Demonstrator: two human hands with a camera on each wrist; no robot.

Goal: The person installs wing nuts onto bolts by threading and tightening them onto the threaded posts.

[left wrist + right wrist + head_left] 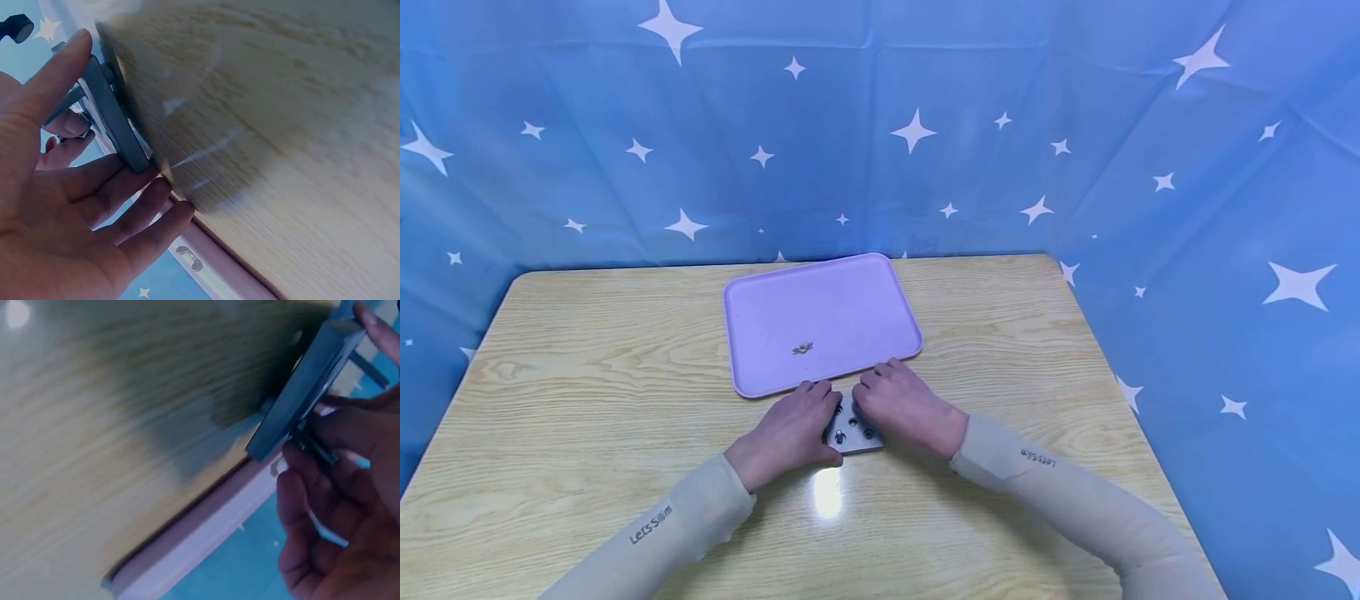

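Note:
A grey metal plate (853,427) with several round holes is held just in front of the tray, close over the table. My left hand (793,425) grips it by its left side, thumb on the near edge and fingers at the far edge. A threaded screw (65,105) sticks out of the plate's upper face in the left wrist view. At the plate's far right part, my right hand (906,404) pinches a dark screw (322,450) between thumb and fingers. Another screw (370,370) stands out of the plate in the right wrist view.
Behind the hands lies a purple tray (850,292), its near rim right by the fingertips. A small brass-coloured wing nut (802,347) rests in it. The wooden table (587,375) is bordered by a blue star-patterned curtain (850,125) at the back and sides.

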